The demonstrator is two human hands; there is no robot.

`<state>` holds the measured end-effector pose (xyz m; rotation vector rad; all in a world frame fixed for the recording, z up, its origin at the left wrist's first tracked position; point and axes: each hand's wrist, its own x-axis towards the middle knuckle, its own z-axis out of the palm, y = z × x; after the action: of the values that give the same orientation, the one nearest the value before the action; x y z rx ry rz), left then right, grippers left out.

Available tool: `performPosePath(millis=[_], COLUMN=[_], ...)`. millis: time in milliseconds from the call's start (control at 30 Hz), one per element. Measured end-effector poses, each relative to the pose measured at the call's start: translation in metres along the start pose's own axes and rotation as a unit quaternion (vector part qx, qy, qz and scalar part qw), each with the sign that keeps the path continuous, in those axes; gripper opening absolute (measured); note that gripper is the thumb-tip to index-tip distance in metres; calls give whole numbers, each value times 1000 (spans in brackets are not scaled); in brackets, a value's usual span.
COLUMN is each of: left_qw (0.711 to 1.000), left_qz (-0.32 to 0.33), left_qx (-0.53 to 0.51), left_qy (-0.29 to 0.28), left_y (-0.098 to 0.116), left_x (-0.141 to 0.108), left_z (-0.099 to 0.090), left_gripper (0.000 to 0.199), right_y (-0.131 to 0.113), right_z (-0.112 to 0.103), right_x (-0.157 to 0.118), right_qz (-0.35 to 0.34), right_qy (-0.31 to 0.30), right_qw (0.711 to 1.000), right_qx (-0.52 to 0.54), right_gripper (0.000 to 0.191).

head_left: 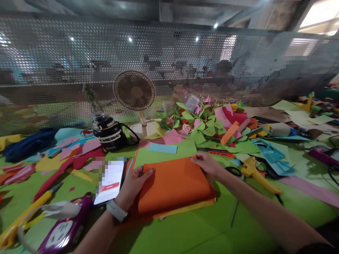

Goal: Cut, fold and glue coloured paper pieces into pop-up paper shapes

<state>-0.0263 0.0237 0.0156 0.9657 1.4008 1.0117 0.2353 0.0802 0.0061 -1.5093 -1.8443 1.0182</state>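
Note:
An orange sheet (172, 187), folded over with a rounded near edge, lies on a stack of orange and yellow sheets in front of me. My left hand (136, 181), with a watch on its wrist, grips the sheet's left edge, thumb on top and fingers curled at the far left corner. My right hand (206, 163) pinches the far right corner between thumb and fingers. Just left of the stack lies a lit phone (111, 180). A light blue strip (162, 148) rests beyond the orange sheet on green paper.
A fan (134, 91) and a black jar (109, 133) stand at the back, before a perforated screen (169, 53). Paper scraps (209, 123) pile up behind. Right are a yellow glue gun (259, 176) and scissors; left are a purple device (67, 225) and a yellow tool (26, 218).

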Motion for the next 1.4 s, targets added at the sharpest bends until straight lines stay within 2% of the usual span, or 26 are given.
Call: performPosePath(millis=[67, 167, 233, 300, 400, 500, 733, 833, 933, 967, 1033, 1100, 1133, 1267, 1333, 1400], left_qw=[999, 992, 970, 937, 908, 882, 830, 815, 781, 767, 744, 735, 732, 723, 722, 722], left_qz=[-18, 4, 28, 57, 81, 92, 88, 92, 153, 180, 216, 222, 220, 200, 191, 191], left_qx=[37, 124, 240, 344, 410, 461, 551, 573, 605, 616, 629, 627, 627, 643, 649, 655], left_qy=[-21, -29, -33, -10, 25, 29, 6, 14, 34, 13, -62, -132, -148, -155, -142, -118], left_y=[2, 6, 8, 10, 12, 13, 20, 23, 27, 28, 31, 34, 35, 36, 35, 32], left_x=[4, 13, 20, 27, 34, 38, 43, 43, 43, 43, 46, 52, 55, 65, 66, 63], left_z=[-4, -8, -10, -11, -10, -9, -9, -11, -10, -9, -4, 2, 6, 17, 22, 26], left_gripper=[38, 34, 29, 25, 23, 25, 21, 15, 37, 36, 26, 28, 28, 11, 21, 35], right_y=[0, -5, -9, -12, -14, -13, -8, -6, -11, -14, -22, -32, -36, -46, -47, -47], right_z=[-5, -11, -12, -11, -7, -3, 0, -2, -6, -7, -6, -3, 0, 15, 22, 28], right_x=[7, 20, 29, 37, 43, 44, 45, 46, 47, 47, 48, 49, 50, 55, 55, 53], right_qz=[0, -13, -24, -31, -36, -35, -25, -24, -34, -44, -71, -102, -115, -135, -132, -132], right_qy=[-31, -56, -61, -59, -49, -44, -47, -47, -41, -41, -52, -86, -107, -157, -158, -145], right_qw=[999, 992, 985, 977, 964, 954, 940, 935, 927, 924, 914, 900, 893, 865, 857, 854], right_qx=[-44, -111, -160, -203, -257, -294, -337, -351, -370, -378, -396, -414, -422, -457, -472, -482], right_gripper=[39, 38, 37, 35, 31, 26, 23, 23, 28, 31, 31, 20, 16, 17, 19, 32])
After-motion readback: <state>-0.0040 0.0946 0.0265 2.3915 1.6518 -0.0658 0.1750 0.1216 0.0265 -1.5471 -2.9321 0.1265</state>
